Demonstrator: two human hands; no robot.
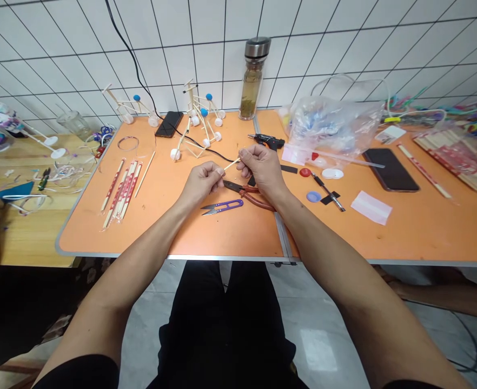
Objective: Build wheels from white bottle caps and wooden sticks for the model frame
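A short piece of wooden stick [232, 163] spans the gap between my two hands. My left hand [203, 181] is closed in a pinch at one end of it, and my right hand [262, 168] pinches the other end. Just below my right hand lie red-handled pliers [255, 200], partly covered by it. Purple thread snips [223, 206] rest nearer the table's front edge. A black glue gun [267, 141] sits behind my right hand. To the left lie chopsticks in red-and-white wrappers [121, 193] and one bare chopstick [145, 174].
Small stick models with white wheels [206, 116] stand at the back of the orange table [206, 237]. Behind them are a phone [169, 124] and a tea bottle [253, 81]. Rightward are a plastic bag [336, 127], a craft knife [328, 192] and another phone [390, 170]. Another person's arm shows far left.
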